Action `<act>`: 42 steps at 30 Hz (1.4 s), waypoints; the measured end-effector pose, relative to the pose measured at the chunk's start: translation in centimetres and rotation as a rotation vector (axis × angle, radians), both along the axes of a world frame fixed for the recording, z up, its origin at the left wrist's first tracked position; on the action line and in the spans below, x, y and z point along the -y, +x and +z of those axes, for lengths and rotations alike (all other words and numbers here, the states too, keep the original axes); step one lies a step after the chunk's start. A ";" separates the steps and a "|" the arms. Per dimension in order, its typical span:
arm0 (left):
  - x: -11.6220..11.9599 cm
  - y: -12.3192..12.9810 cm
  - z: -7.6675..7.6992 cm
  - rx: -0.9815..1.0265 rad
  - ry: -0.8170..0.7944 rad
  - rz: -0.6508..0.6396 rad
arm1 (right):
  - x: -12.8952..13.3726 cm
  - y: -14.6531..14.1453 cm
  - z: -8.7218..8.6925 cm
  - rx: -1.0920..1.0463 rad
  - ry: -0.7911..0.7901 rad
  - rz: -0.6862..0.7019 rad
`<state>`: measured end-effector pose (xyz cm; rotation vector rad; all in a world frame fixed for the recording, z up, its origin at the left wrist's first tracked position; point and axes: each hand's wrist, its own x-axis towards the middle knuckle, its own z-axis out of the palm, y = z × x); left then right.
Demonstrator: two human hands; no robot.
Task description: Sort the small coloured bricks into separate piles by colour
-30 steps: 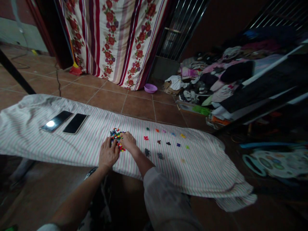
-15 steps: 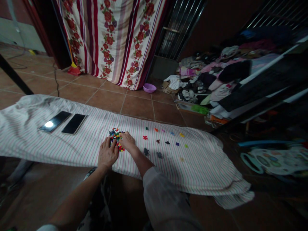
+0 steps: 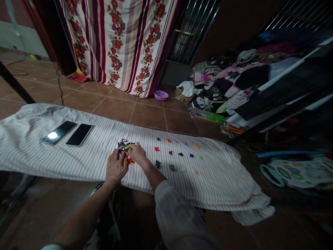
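A heap of small multicoloured plastic pieces (image 3: 124, 143) lies on the striped cloth in front of me. My left hand (image 3: 116, 166) rests on the cloth at the heap's near left edge, its fingers spread and the tips touching the pieces. From the right, my right hand (image 3: 137, 152) reaches in with fingers bent and drawn together over the heap; its fingertips are partly hidden, and what they pinch is too small to make out. To the right, small groups sorted by colour lie in rows, among them red pieces (image 3: 156, 149), yellow pieces (image 3: 196, 146) and dark grey pieces (image 3: 158, 164).
Two phones (image 3: 59, 132) lie side by side on the left of the striped cloth (image 3: 221, 187). Beyond it, a purple basin (image 3: 161, 95) stands on the tiled floor before a floral curtain (image 3: 117, 41). Piled clothes (image 3: 234, 76) fill the back right.
Both hands stay at the heap in almost the same pose. The sorted groups have not visibly changed; the whole view has shifted very slightly.
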<state>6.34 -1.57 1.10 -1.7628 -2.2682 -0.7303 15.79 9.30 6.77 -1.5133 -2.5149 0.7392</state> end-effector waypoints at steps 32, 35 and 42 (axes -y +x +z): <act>0.1 -0.7 -0.7 0.048 0.053 -0.099 | 0.6 0.0 -2.2 -0.113 0.113 -0.049; 0.0 -0.6 -0.7 0.054 0.060 -0.093 | 0.6 0.2 -2.4 -0.178 0.097 -0.066; 0.0 -0.5 -0.5 0.059 0.051 -0.088 | 0.1 1.3 -2.9 -0.375 -0.029 -0.152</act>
